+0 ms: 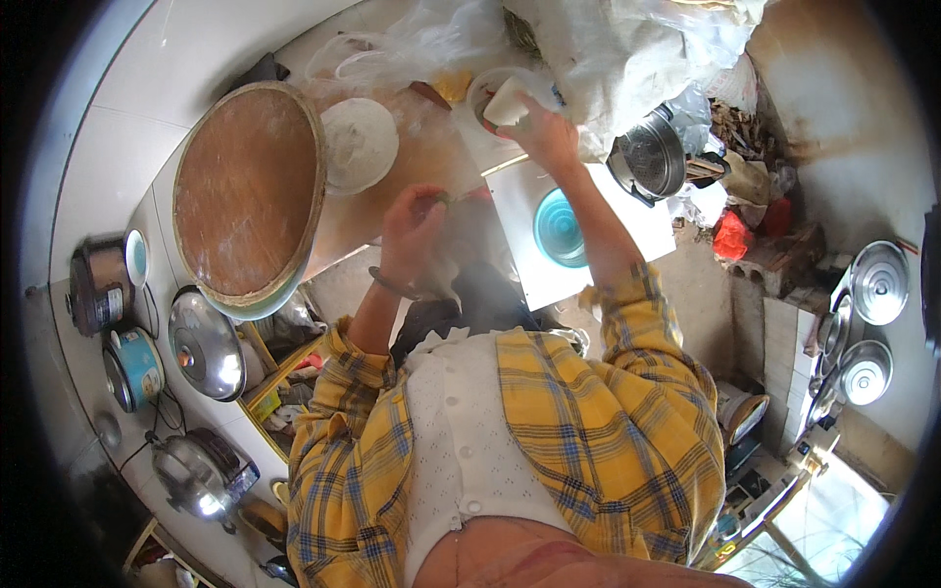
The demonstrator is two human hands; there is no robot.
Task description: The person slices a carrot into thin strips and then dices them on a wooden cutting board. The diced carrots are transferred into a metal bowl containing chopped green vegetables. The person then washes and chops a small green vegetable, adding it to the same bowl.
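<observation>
My right hand (545, 136) is raised at the upper middle, its fingers on a small white piece (506, 103), which cannot be told more exactly, over a round plastic container (479, 94) with something red in it. My left hand (414, 224), wearing a dark band at the wrist, is curled above the edge of the brown worktop (434, 151). A bit of something green shows at its fingertips; what it is stays unclear. Left of that hand, a round plate of white powder (359, 147) sits beside a large round wooden board (248, 192).
A turquoise bowl (560, 228) stands on a white panel (514, 213) under my right forearm. A metal steamer pot (650, 158) lies beyond it. Plastic bags (441, 44) cover the back. Lidded pans (207, 344) and cookers (134, 367) line the left side.
</observation>
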